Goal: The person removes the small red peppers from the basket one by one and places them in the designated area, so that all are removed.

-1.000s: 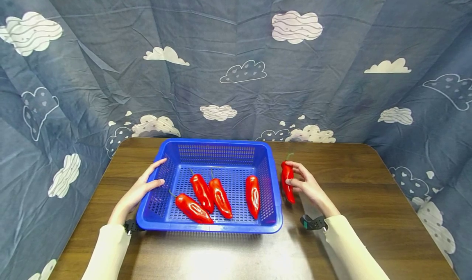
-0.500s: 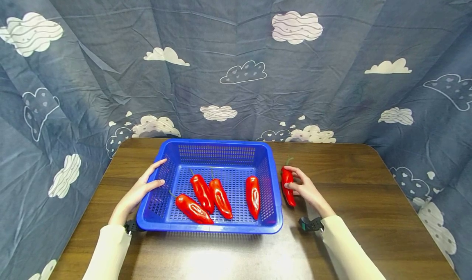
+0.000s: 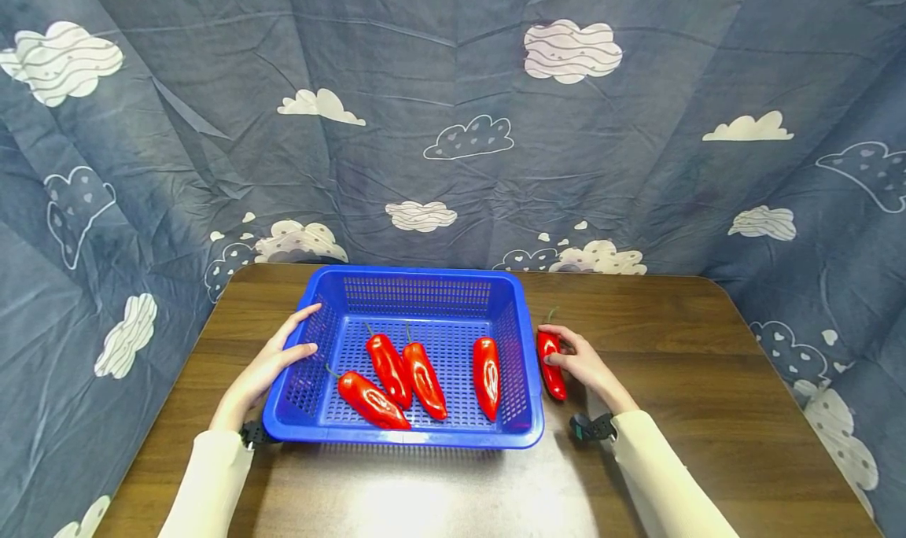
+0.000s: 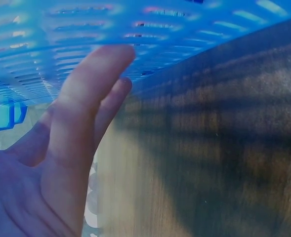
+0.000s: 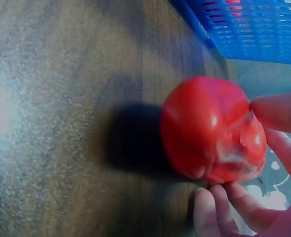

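A blue plastic basket [image 3: 403, 437] stands on the wooden table with several red peppers inside, one pepper [image 3: 485, 378] lying apart at the right. My left hand [image 3: 259, 373] rests at the basket's left side, thumb and index finger stretched over the rim. Seen from the left wrist, its fingers [image 4: 78, 103] lie nearly straight against the slotted outer wall. Right of the basket, my right hand [image 3: 584, 365] holds another red pepper [image 3: 549, 371] between thumb and fingers, green stem pointing away. In the right wrist view this pepper [image 5: 204, 131] shows its glossy rounded end and a shadow beside it.
The wooden table [image 3: 672, 349] extends right of the right hand, and its front part reflects bright light. A dark cloud-patterned curtain [image 3: 467, 66] hangs behind the table and at both sides. A black strap [image 3: 593, 427] sits on the right wrist.
My right hand has shifted slightly toward me and left with the pepper, which now lies closer to the basket's right side. My left hand has stayed in place.
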Motion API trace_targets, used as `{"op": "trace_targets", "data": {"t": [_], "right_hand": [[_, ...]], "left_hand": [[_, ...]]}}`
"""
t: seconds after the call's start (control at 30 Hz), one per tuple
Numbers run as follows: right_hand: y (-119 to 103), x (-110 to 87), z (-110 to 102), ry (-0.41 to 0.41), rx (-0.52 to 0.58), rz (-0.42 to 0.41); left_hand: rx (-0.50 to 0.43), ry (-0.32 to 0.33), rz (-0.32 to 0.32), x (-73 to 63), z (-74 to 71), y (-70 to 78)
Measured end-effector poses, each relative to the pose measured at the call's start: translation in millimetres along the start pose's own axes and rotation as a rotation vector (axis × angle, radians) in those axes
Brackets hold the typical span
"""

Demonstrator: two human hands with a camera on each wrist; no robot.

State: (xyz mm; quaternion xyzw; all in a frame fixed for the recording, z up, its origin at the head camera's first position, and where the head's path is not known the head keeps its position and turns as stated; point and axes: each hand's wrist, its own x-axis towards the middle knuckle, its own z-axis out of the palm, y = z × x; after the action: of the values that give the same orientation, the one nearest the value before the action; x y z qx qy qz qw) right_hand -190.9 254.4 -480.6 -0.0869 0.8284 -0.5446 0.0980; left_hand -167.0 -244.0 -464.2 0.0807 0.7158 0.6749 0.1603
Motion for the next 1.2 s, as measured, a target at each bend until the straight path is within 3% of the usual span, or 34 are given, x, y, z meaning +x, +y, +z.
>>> {"op": "trace_targets", "data": {"t": [0.23,0.5,0.83,1.2], "right_hand": [[5,1.3,2,0.053,-0.034,-0.092],[4,-0.1,1,0.059,0.046,-0.016],[-3,-3.2,-5,0.089,0.085,-0.005],[-25,-7.4,-13,0.157,-0.045,-0.002]], "left_hand": [[-0.009,-0.004,-0.009,-0.8,0.5,1.0],[0.012,0.000,-0.002,0.1,0.3,0.9],[0.022,0.004,-0.005,-0.8,0.3,1.0],[0.010,-0.002,-0.003,-1.4,0.6,1.7]]}}
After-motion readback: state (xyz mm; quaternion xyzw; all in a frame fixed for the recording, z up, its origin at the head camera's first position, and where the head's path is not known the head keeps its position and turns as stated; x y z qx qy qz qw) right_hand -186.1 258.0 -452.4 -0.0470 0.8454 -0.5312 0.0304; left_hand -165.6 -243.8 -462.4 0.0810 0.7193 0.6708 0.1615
